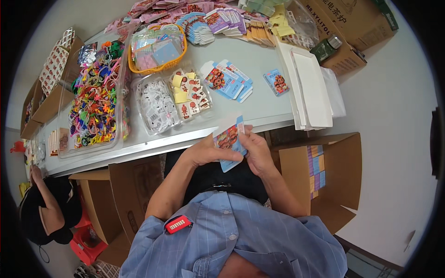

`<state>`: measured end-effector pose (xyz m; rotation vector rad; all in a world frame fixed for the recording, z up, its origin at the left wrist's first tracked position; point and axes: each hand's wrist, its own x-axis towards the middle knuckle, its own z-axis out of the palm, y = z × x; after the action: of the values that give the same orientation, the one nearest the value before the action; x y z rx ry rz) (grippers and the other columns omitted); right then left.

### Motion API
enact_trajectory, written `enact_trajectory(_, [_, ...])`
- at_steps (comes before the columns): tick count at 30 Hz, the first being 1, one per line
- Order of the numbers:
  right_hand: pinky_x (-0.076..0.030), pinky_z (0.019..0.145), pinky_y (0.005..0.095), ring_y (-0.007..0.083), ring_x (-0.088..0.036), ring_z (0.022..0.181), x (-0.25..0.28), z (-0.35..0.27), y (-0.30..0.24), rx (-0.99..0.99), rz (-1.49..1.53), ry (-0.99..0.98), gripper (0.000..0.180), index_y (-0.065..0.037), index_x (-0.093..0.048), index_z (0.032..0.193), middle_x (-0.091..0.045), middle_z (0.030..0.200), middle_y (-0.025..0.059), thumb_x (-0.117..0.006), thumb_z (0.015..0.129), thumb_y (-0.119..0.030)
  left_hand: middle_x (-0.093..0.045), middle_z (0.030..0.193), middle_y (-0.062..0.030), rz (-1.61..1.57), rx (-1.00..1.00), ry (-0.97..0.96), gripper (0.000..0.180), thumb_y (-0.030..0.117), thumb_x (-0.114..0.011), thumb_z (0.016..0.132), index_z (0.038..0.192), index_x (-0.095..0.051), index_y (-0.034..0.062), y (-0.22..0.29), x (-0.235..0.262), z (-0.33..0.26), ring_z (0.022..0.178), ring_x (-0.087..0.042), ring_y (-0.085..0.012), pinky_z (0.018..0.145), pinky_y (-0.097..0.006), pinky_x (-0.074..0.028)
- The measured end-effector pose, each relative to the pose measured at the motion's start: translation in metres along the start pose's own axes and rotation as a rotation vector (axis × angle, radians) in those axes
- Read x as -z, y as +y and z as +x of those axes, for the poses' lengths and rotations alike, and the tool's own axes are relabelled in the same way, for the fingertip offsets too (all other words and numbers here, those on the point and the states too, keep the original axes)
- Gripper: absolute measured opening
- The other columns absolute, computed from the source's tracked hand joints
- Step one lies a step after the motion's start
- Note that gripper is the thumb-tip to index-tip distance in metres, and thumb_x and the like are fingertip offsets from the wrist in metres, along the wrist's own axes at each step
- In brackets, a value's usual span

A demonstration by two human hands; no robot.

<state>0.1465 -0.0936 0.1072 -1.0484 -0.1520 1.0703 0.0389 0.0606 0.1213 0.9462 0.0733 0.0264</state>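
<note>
In front of my lap I hold a small blue printed carton that looks flattened or only partly opened, with its flap end pointing down. My left hand grips it from the left, thumb lying across its face. At the carton's right edge, my right hand pinches with thumb and fingers. Beyond my hands on the table, flat blue cartons of the same kind lie overlapped. To their right lies one blue box that looks folded up.
A clear tub holds white slips and stickers, beside a bin of colourful trinkets. Behind are a yellow basket and fanned card stacks. White trays stand right; an open cardboard box sits below. Another person's arm shows left.
</note>
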Motion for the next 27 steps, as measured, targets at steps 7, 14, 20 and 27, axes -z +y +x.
enact_trajectory(7, [-0.046,0.100,0.0382,0.0281,-0.051,0.128,-0.005,-0.037,-0.033,0.776,-0.991,-0.023,0.052,-0.004,-0.065,0.117,-0.045,0.147,0.0208,-0.088,0.070,-0.009,-0.059,0.126,-0.0087,0.188,0.050,-0.084,0.078,0.013,-0.092,0.066,0.133,-0.054,0.0014,-0.013,0.005,-0.029,0.119,-0.056,-0.0194,0.105,-0.033,-0.044])
enact_trajectory(14, [-0.040,0.108,0.0438,0.0371,-0.050,0.129,-0.009,-0.035,-0.031,0.602,-1.184,-0.387,0.054,-0.012,-0.067,0.117,-0.051,0.143,0.0155,-0.090,0.068,-0.012,-0.061,0.102,-0.0002,0.257,0.167,-0.204,0.075,0.023,-0.099,0.057,0.118,-0.059,0.0053,-0.037,0.016,-0.036,0.093,-0.058,-0.0126,0.083,-0.027,-0.048])
enact_trajectory(20, [-0.052,0.084,0.0266,0.0136,-0.065,0.096,0.005,-0.035,0.000,0.213,-0.683,-0.275,0.037,0.000,-0.057,0.121,-0.067,0.109,0.0085,-0.073,0.088,0.001,-0.070,0.097,-0.0033,0.106,0.099,0.238,0.055,0.012,-0.092,0.068,0.115,-0.066,0.0012,-0.052,0.003,-0.045,0.082,-0.065,-0.0116,0.075,-0.028,-0.054])
enact_trajectory(27, [-0.054,0.090,0.0304,0.0192,-0.067,0.103,0.008,-0.027,0.052,0.291,-0.287,-0.095,0.045,0.004,-0.044,0.134,-0.066,0.115,0.0172,-0.062,0.093,0.008,-0.074,0.084,-0.0076,0.319,0.055,0.608,0.034,0.014,-0.086,0.081,0.105,-0.071,-0.0046,-0.083,-0.005,-0.047,0.071,-0.067,-0.0085,0.064,-0.023,-0.054])
